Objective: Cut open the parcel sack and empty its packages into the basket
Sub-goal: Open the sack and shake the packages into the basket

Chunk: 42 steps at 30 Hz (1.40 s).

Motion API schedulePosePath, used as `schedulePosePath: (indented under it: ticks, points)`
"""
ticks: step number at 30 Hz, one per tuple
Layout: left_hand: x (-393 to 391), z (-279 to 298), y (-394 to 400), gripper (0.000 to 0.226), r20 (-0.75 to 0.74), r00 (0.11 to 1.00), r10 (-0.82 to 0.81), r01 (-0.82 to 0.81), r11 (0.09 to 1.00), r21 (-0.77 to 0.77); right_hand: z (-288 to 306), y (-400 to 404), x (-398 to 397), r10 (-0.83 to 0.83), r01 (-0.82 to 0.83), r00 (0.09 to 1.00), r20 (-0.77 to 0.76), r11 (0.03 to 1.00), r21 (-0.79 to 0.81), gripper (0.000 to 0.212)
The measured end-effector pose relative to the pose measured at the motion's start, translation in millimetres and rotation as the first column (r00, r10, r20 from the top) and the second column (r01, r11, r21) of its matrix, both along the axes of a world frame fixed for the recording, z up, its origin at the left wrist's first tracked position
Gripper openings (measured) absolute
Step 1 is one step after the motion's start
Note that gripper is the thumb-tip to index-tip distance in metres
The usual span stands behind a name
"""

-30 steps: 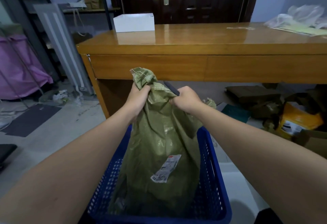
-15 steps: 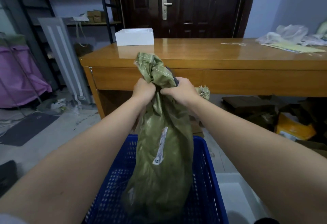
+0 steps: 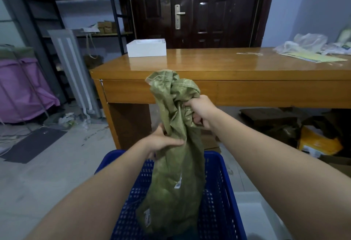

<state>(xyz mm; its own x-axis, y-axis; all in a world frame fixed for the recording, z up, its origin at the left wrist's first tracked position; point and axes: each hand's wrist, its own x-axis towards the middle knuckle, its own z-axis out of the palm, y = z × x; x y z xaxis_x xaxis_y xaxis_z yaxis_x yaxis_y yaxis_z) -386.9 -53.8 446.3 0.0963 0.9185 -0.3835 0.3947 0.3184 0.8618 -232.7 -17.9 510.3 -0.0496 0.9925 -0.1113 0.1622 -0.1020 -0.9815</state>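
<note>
A green woven parcel sack (image 3: 176, 165) hangs upright over a blue perforated plastic basket (image 3: 218, 198), its lower end down inside the basket. My right hand (image 3: 202, 111) is closed around the bunched neck of the sack, holding it up. My left hand (image 3: 163, 142) grips the sack's side lower down, just above the basket rim. White labels show on the sack's lower half. The sack's contents are hidden, and no cutter is visible.
A long wooden desk (image 3: 218, 65) stands right behind the basket, with a white box (image 3: 146, 48) and plastic bags on it. Cardboard and a yellow parcel (image 3: 319, 143) lie on the floor at the right. A white bin (image 3: 256, 215) sits beside the basket.
The sack has been lifted higher out of the basket. My left hand slid from the neck down to the sack's side; my right hand kept its hold on the neck.
</note>
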Motion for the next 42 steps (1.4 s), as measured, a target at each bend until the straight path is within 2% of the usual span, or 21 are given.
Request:
schedulePosePath:
  ticks: [2, 4, 6, 8, 9, 11, 13, 15, 17, 18, 20, 21, 22, 24, 26, 29, 31, 33, 37, 42]
  points:
    - [12.6, -2.5, 1.9, 0.079, 0.074, 0.997, 0.017, -0.015, 1.0, -0.02, -0.8, -2.8, 0.4, 0.016, -0.023, 0.993, -0.114, 0.998, -0.066, 0.005]
    - [16.8, 4.2, 13.6, 0.041, 0.162, 0.963, 0.217, -0.243, 0.957, 0.159, 0.3, -1.2, 2.7, -0.033, -0.006, 0.96, -0.279, 0.99, -0.138, 0.003]
    - [15.2, 30.1, 25.5, 0.015, 0.281, 0.838, 0.467, -0.544, 0.752, 0.372, 3.0, 3.0, 7.8, -0.091, 0.042, 0.942, -0.323, 0.987, -0.154, 0.013]
    - [13.2, 62.1, 29.2, 0.017, 0.275, 0.783, 0.558, -0.6, 0.558, 0.574, 3.9, 2.8, 10.9, -0.105, 0.066, 0.938, -0.332, 0.99, -0.128, 0.01]
    - [13.6, 70.7, 30.3, 0.019, 0.223, 0.797, 0.562, -0.555, 0.533, 0.638, 3.4, 1.5, 10.6, -0.089, 0.05, 0.928, -0.361, 0.992, -0.118, 0.01]
    - [17.1, 70.1, 30.5, 0.024, 0.096, 0.864, 0.495, -0.423, 0.608, 0.672, -0.5, -2.8, 9.6, 0.009, -0.044, 0.946, -0.324, 0.994, -0.102, 0.015]
    - [20.4, 54.6, 26.2, 0.031, 0.02, 0.945, 0.326, -0.255, 0.698, 0.67, -8.9, -10.0, 7.9, 0.112, -0.139, 0.974, -0.198, 0.982, -0.131, 0.019]
    - [20.2, 43.1, 21.3, 0.038, 0.105, 0.985, 0.136, -0.172, 0.754, 0.634, -19.3, -12.9, 8.1, 0.12, -0.153, 0.976, -0.18, 0.971, -0.183, 0.026]
    - [16.2, 34.8, 14.7, 0.059, 0.213, 0.977, 0.001, -0.115, 0.843, 0.525, -29.1, -9.7, 10.7, 0.015, -0.063, 0.976, -0.219, 0.974, -0.216, 0.026]
    - [11.5, 26.0, 15.7, 0.077, 0.207, 0.978, -0.017, -0.08, 0.889, 0.451, -33.6, -6.3, 12.9, -0.057, -0.007, 0.96, -0.273, 0.974, -0.226, 0.023]
    - [5.7, -1.5, 14.0, 0.115, -0.003, 1.0, 0.017, -0.015, 0.968, 0.249, -39.6, -0.8, 17.3, -0.156, 0.049, 0.884, -0.44, 0.968, -0.246, 0.013]
    - [7.7, -16.4, 10.0, 0.128, -0.114, 0.993, 0.007, 0.009, 0.99, 0.14, -43.1, 1.3, 18.8, -0.173, 0.044, 0.848, -0.501, 0.965, -0.26, 0.013]
    - [10.8, -28.6, 8.1, 0.135, -0.154, 0.988, -0.005, 0.014, 0.998, 0.056, -46.7, 1.9, 19.7, -0.17, 0.02, 0.828, -0.534, 0.961, -0.275, 0.018]
    - [20.9, -43.6, 11.2, 0.127, -0.094, 0.995, -0.032, 0.027, 0.998, -0.051, -54.4, -0.4, 21.1, -0.152, -0.043, 0.797, -0.585, 0.951, -0.307, 0.03]
    - [28.1, -43.8, 15.9, 0.108, -0.008, 0.996, -0.092, 0.09, 0.989, -0.117, -59.0, -3.7, 24.3, -0.157, -0.095, 0.738, -0.656, 0.939, -0.332, 0.034]
    - [29.9, -37.4, 18.0, 0.063, 0.198, 0.972, -0.123, 0.153, 0.977, -0.147, -59.2, -0.7, 36.9, -0.274, -0.067, 0.62, -0.735, 0.915, -0.397, 0.037]
    - [33.1, -39.4, 13.8, 0.04, 0.268, 0.959, -0.092, 0.132, 0.982, -0.132, -60.4, 2.8, 45.5, -0.311, -0.034, 0.606, -0.732, 0.91, -0.414, 0.037]
    - [37.4, -47.8, 15.5, 0.036, 0.151, 0.988, -0.027, 0.032, 0.999, -0.027, -66.9, 3.9, 48.7, -0.312, -0.038, 0.63, -0.711, 0.902, -0.429, 0.038]
    - [46.4, -54.5, 24.6, 0.035, 0.021, 0.985, 0.17, -0.171, 0.971, 0.17, -81.6, 7.8, 46.7, -0.387, -0.05, 0.59, -0.708, 0.858, -0.511, 0.038]
    - [43.8, -52.9, 38.0, 0.044, -0.159, 0.948, 0.277, -0.207, 0.912, 0.354, -82.9, 14.9, 44.7, -0.436, -0.065, 0.578, -0.69, 0.818, -0.571, 0.038]
